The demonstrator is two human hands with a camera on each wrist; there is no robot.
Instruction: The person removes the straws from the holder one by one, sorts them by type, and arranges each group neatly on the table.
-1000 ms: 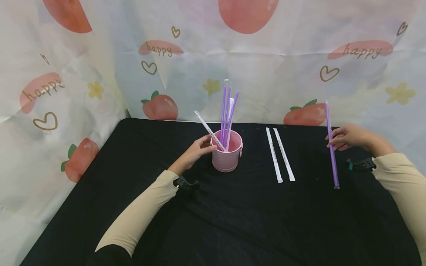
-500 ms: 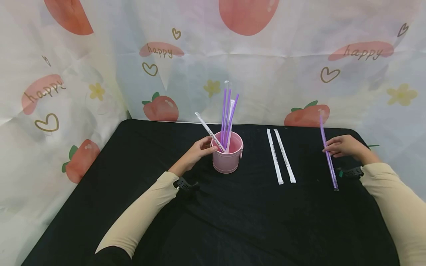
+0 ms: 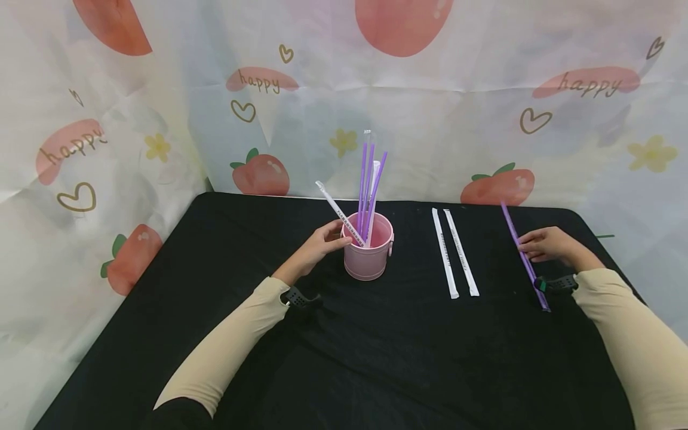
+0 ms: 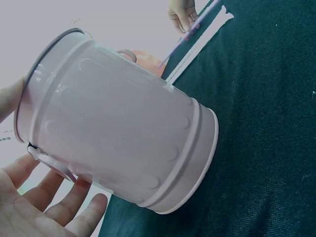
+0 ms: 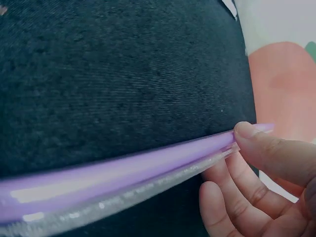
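In the head view, my left hand [image 3: 321,242] holds the pink bucket [image 3: 365,263] at its left rim. The left wrist view shows the thumb at the rim of the bucket [image 4: 113,118] and the fingers beside its small side handle [image 4: 52,163]. Several wrapped straws [image 3: 371,185], purple and white, stand in the bucket, one white straw [image 3: 337,209] leaning left. At the right, my right hand [image 3: 548,243] pinches a purple straw [image 3: 529,272] in a clear wrapper. Thumb and fingertips meet on this straw [image 5: 148,160] in the right wrist view.
Two white paper-wrapped straws [image 3: 444,254] lie side by side on the black cloth [image 3: 376,346] between the bucket and my right hand. A printed curtain [image 3: 419,119] hangs behind the table and along its left side.
My right hand has moved left and down with the purple straw, whose far end has swung left and lowered. The left hand has stayed at the bucket.
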